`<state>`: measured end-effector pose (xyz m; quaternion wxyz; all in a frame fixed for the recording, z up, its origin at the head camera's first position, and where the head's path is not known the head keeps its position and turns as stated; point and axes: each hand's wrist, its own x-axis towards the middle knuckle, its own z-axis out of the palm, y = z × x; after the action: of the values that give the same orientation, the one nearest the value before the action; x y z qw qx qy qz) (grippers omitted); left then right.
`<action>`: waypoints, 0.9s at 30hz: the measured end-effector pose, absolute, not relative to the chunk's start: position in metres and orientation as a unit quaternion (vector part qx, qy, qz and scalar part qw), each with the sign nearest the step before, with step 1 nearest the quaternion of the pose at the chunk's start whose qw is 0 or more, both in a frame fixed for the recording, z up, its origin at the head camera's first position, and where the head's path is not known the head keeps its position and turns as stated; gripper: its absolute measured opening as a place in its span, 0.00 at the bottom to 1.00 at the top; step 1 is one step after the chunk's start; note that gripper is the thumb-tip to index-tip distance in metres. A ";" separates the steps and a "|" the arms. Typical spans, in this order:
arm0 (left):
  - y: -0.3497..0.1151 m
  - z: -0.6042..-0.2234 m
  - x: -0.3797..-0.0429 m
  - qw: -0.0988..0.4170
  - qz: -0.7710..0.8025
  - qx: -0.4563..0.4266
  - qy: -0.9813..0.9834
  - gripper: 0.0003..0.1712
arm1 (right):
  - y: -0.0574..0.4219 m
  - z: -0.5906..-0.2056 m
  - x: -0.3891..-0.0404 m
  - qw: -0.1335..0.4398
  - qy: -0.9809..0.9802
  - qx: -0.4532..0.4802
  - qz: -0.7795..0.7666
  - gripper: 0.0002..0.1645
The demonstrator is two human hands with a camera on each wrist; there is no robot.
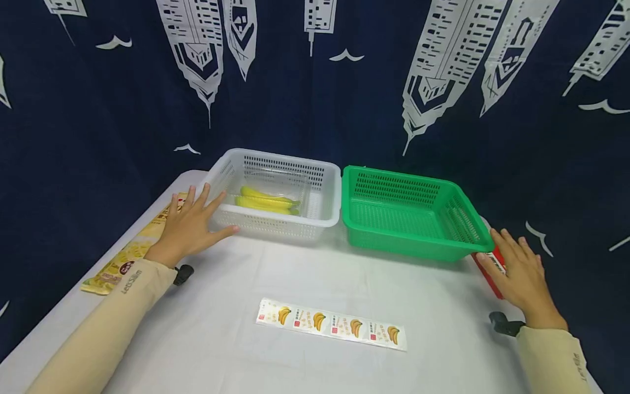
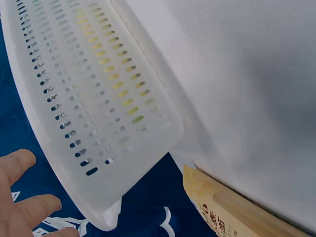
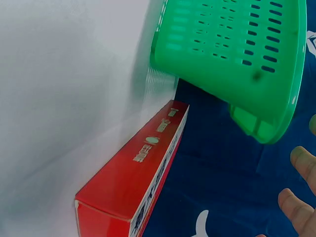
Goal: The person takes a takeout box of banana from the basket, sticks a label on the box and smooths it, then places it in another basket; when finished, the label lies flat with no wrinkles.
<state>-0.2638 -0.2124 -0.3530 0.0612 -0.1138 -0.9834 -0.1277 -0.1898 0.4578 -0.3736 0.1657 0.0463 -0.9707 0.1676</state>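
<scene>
My left hand [image 1: 189, 230], fingers spread and straight, is over the left end of the white basket [image 1: 275, 223] and a yellow printed packet [image 1: 130, 254]. Inside that basket lie long yellow pieces with greenish ends [image 1: 266, 202], beside a clear plastic container [image 1: 278, 176]. My right hand [image 1: 519, 273] also has its fingers extended, near the right corner of the green basket [image 1: 398, 242] and partly covering a red box [image 1: 498, 261]. Neither hand holds anything; whether the fingertips touch the baskets is hard to tell.
A strip of white packets printed with bananas [image 1: 331, 324] lies on the white tabletop [image 1: 236, 355] in front of the baskets. The two baskets stand side by side at the far edge. Behind hangs a dark blue curtain [image 1: 315, 109] with white building prints.
</scene>
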 end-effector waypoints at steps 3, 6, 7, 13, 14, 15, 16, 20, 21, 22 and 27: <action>-0.212 -0.352 -0.264 0.060 -0.129 -0.113 -0.983 0.60 | 0.458 -0.373 -0.190 0.167 -0.971 0.046 0.166 0.46; -0.213 -0.352 -0.263 0.059 -0.133 -0.112 -0.983 0.60 | 0.460 -0.373 -0.191 0.175 -0.970 0.047 0.165 0.45; -0.213 -0.351 -0.263 0.059 -0.135 -0.112 -0.983 0.60 | 0.460 -0.372 -0.192 0.179 -0.969 0.049 0.165 0.45; -0.217 -0.350 -0.262 0.074 -0.142 -0.115 -0.980 0.59 | 0.460 -0.367 -0.196 0.185 -0.963 0.061 0.189 0.41; -0.218 -0.351 -0.262 0.080 -0.141 -0.115 -0.980 0.59 | 0.460 -0.365 -0.196 0.181 -0.962 0.064 0.196 0.41; -0.219 -0.350 -0.262 0.087 -0.143 -0.116 -0.979 0.59 | 0.459 -0.363 -0.198 0.177 -0.961 0.066 0.203 0.41; -0.220 -0.350 -0.262 0.094 -0.144 -0.116 -0.978 0.58 | 0.457 -0.361 -0.199 0.171 -0.961 0.066 0.209 0.41; -0.220 -0.348 -0.263 0.125 -0.176 -0.118 -0.969 0.56 | 0.449 -0.349 -0.203 0.141 -0.959 0.055 0.238 0.43; -0.220 -0.347 -0.263 0.133 -0.189 -0.118 -0.966 0.55 | 0.447 -0.346 -0.205 0.135 -0.959 0.053 0.245 0.43; -0.220 -0.347 -0.264 0.140 -0.203 -0.116 -0.962 0.54 | 0.445 -0.343 -0.206 0.128 -0.958 0.051 0.253 0.43; -0.219 -0.347 -0.268 0.173 -0.276 -0.103 -0.940 0.52 | 0.434 -0.333 -0.215 0.112 -0.952 0.074 0.277 0.41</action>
<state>-0.2680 -0.2192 -0.3471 0.1728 -0.1035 -0.9399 -0.2756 -0.2149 0.4343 -0.3332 0.1119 0.0736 -0.9516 0.2766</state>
